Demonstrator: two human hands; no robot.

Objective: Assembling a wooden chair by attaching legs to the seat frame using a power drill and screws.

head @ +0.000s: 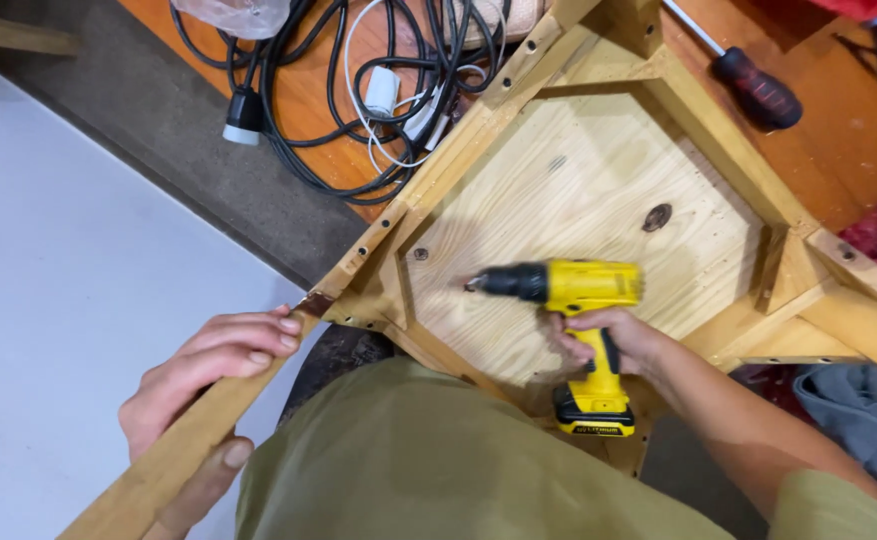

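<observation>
The right hand (608, 345) grips the drill (573, 300), its bit pointing left along the panel (578, 190); the left hand (203, 385), farther left, clasps the leg (188, 440).

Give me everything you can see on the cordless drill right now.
The cordless drill has a yellow body, black chuck and black-and-yellow battery base. It looks plastic. It lies level, chuck pointing left, tip at the pale wooden seat panel of an upturned chair. The right hand grips its handle; nothing else touches it.
</observation>
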